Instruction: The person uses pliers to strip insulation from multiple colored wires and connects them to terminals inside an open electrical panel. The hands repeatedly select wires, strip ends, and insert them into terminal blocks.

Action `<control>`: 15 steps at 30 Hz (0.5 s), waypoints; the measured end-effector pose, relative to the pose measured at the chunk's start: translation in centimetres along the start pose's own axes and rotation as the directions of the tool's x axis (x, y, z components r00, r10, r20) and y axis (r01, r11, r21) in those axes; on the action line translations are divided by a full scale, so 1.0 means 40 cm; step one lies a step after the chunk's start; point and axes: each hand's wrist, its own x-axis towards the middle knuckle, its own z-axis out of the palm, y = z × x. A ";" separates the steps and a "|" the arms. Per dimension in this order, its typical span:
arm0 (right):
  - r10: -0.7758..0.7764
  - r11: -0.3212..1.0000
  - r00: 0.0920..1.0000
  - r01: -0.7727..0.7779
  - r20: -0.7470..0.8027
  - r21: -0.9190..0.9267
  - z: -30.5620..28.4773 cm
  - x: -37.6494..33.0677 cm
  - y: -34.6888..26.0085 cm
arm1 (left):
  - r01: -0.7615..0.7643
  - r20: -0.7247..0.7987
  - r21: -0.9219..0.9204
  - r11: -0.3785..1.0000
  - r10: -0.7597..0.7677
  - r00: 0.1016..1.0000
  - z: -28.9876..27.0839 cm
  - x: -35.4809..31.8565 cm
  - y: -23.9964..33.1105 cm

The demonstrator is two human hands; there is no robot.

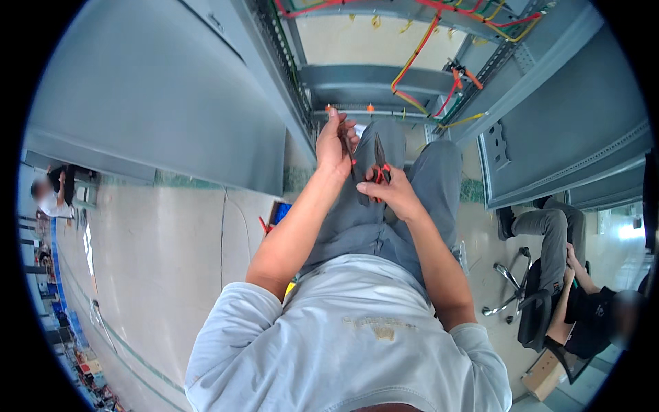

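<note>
My right hand [398,195] is closed round the red and black handles of long-nose pliers [378,156]. Their dark jaws point away from me, above my lap. Just left of them, my left hand [334,145] is raised with its fingers curled round a dark, narrow strip [360,180]. The strip hangs down toward my thighs and has a small red spot near my palm; its exact kind cannot be made out. Strip and pliers appear side by side, and whether they touch is unclear.
An open grey metal cabinet frame [384,77] stands before me, with red and yellow wires [415,58] inside. Grey panels [165,89] flank it. A blue bin [280,212] is by my left leg. At right, a person [583,302] sits on a wheeled chair [533,319]; another sits far left.
</note>
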 end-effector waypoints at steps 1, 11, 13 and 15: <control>0.051 0.997 0.998 -0.053 0.025 0.057 0.009 0.002 0.005 | 0.019 0.003 -0.004 1.000 -0.019 1.000 -0.019 -0.014 -0.010; 0.354 0.935 0.934 -0.355 0.043 0.021 0.014 0.114 0.112 | 0.235 0.027 0.397 0.887 -0.267 0.963 -0.244 -0.091 -0.053; 0.459 0.888 0.888 -0.458 0.020 -0.040 0.025 0.130 0.096 | 0.291 -0.044 0.279 0.915 -0.291 0.956 -0.293 -0.065 -0.079; 0.441 0.897 0.897 -0.441 -0.012 0.023 0.023 0.141 0.097 | 0.300 -0.149 0.222 0.928 -0.272 0.951 -0.352 -0.021 -0.099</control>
